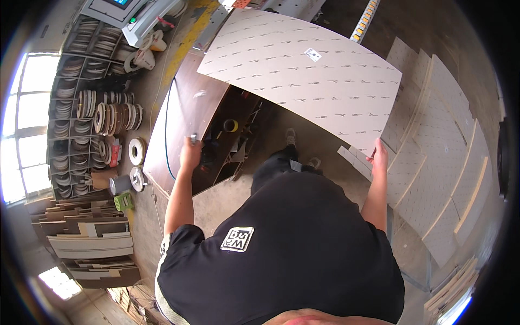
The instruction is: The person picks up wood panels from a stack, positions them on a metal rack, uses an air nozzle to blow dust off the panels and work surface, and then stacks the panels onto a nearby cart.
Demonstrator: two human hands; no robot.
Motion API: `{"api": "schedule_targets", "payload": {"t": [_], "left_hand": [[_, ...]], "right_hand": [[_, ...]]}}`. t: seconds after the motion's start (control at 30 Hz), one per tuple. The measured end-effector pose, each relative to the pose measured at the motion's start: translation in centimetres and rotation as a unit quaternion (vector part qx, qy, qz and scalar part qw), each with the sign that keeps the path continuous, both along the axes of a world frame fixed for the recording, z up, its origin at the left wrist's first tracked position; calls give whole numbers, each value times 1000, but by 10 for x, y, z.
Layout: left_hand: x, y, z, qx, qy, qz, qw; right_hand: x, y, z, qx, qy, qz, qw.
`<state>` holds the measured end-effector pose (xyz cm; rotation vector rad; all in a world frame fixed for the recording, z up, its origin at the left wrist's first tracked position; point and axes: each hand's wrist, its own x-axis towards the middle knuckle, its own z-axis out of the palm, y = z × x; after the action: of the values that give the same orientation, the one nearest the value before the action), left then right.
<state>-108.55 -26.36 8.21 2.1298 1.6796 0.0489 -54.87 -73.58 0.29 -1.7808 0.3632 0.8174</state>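
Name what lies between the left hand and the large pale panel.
The head view shows brown worktop between the left hand and the large pale panel.

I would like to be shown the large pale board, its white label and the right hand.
Large pale board (300,78): head view, middle of its printed face.
White label (312,54): head view, its centre.
Right hand (380,155): head view, middle of the hand.

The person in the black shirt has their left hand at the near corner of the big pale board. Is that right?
Not quite: it's the right hand at the near corner of the big pale board. The head view shows it. The rest is right: the shirt is black.
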Motion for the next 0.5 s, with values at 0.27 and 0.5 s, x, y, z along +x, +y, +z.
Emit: {"api": "schedule_targets", "payload": {"t": [0.27,0.5], "left_hand": [[64,-107,58,-228,43,-238,943],[88,-129,34,-286,-37,-335,897]], "right_hand": [[5,-2,-2,-8,6,15,1000],[11,4,5,-43,53,7,998]]}}
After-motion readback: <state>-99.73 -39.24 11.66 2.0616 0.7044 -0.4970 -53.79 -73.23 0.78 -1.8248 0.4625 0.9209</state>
